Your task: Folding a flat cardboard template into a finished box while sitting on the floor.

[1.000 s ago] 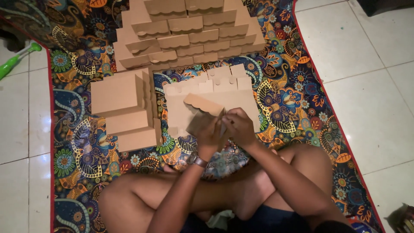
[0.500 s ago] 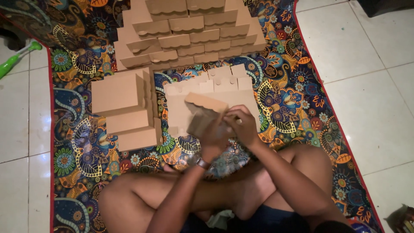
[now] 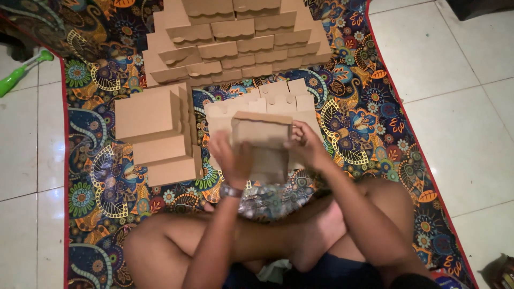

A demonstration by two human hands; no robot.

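Over the patterned mat [image 3: 369, 128], just above our crossed legs, we hold one brown cardboard box [image 3: 263, 140], partly folded, its open side toward us. Left hand [image 3: 231, 158]: fingers curled around the box's left edge, closed on it; a wristwatch [image 3: 231, 190] sits on that wrist. Right hand [image 3: 306, 145]: fingers pressed against the box's right side, likewise gripping it. Directly beneath and beyond the box, a stack of flat unfolded cardboard blanks [image 3: 278, 99] lies on the mat, tabs showing at its far edge. To the left of our hands, a stepped pile of finished closed boxes [image 3: 152, 131], largest face uppermost. At the far end of the mat, a broad heap of folded boxes with scalloped flaps [image 3: 235, 40], several rows deep. White floor tiles [image 3: 450, 69] flank the mat on both sides. A green plastic handle [image 3: 21, 75] lies on the tiles at far left. A small dark object at the lower right corner is too cropped to identify.
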